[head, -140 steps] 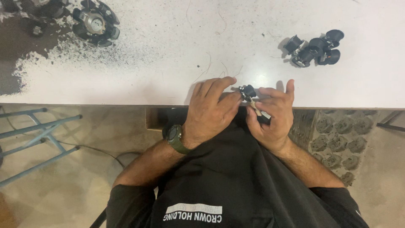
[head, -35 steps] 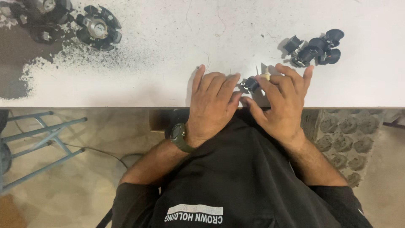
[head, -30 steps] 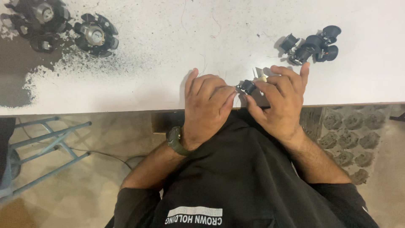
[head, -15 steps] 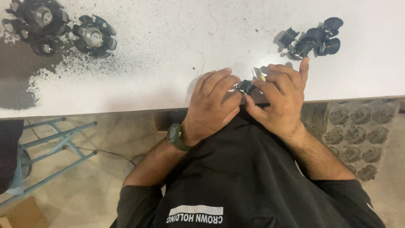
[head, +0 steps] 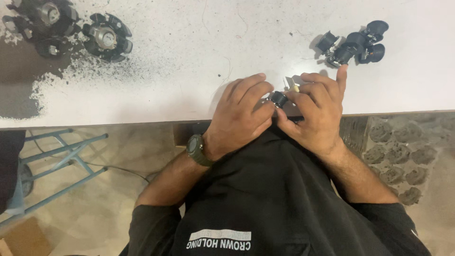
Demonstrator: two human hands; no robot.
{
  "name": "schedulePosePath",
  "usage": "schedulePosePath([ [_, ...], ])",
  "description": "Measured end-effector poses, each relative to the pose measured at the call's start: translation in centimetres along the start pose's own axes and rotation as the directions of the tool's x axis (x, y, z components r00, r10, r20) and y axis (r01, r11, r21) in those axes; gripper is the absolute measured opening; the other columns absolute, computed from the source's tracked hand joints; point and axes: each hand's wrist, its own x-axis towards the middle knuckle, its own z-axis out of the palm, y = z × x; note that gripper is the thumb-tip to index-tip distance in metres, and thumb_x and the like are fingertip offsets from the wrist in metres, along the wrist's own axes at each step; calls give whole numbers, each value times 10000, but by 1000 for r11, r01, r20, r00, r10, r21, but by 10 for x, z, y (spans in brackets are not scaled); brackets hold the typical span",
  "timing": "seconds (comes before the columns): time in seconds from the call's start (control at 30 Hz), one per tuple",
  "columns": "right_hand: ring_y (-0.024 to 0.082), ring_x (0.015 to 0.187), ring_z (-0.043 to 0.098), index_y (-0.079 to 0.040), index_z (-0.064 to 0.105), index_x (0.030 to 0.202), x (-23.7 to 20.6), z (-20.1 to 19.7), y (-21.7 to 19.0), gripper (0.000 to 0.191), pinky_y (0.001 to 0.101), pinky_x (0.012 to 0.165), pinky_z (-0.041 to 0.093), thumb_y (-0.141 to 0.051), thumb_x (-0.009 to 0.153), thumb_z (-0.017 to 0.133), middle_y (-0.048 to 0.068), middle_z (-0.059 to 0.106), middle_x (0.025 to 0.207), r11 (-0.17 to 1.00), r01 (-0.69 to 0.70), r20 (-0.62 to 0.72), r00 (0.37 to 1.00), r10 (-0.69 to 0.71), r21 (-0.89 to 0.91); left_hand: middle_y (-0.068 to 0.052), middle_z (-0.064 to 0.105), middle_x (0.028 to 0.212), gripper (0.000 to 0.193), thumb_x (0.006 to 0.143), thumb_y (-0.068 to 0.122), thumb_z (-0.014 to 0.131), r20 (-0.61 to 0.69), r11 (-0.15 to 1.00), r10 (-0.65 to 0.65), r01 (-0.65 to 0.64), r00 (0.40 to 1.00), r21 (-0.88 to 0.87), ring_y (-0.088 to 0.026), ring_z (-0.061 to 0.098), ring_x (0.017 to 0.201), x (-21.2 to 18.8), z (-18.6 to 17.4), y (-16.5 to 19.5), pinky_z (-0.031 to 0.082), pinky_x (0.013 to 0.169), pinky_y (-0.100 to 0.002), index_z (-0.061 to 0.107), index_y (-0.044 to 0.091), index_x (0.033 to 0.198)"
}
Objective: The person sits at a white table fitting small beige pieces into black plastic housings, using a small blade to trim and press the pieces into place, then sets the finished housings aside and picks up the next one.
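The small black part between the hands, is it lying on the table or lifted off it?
Cannot tell. The small black part is pinched between the left hand and right hand at the white table edge; fingers hide its underside.

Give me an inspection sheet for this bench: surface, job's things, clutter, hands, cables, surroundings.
Surface: white table, dark speckled patch at its left end.
Job's things: small black part pinched between both hands at the table edge.
Clutter: pile of black parts far right; round black parts far left.
Hands: left hand and right hand both grip the part; left wrist wears a watch.
Cables: thin cable on the floor.
Surroundings: blue metal frame, stone paving.
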Motion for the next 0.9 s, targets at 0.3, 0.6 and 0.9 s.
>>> schedulePosePath([
  [0.3,324,1255,566,-74,748,1085,6,-7,-2,328,652,1300,144,-206,821,890,76,599,1046,1000,18,34,999,-18,25,-65,635,967,123,871,65,710,73,863,-418,420,906,-281,-244,649,781,11,-9,8,519,666,-383,606,59,937],
  [0.6,311,1226,661,-92,747,1155,-7,-9,-11,301,558,1307,260,66,911,825,70,579,1004,999,25,-138,990,-18,46,-86,618,791,154,859,72,699,58,873,-411,411,910,-261,-312,630,733,7,-2,6,489,634,-440,548,58,884],
  [0.9,316,1130,717,-45,575,1133,-16,14,-17,368,587,1275,328,96,859,778,106,682,988,974,54,-137,990,-23,221,-106,603,793,160,860,48,691,21,862,-389,372,921,-343,-311,609,719,4,2,6,487,639,-438,532,41,878],
])
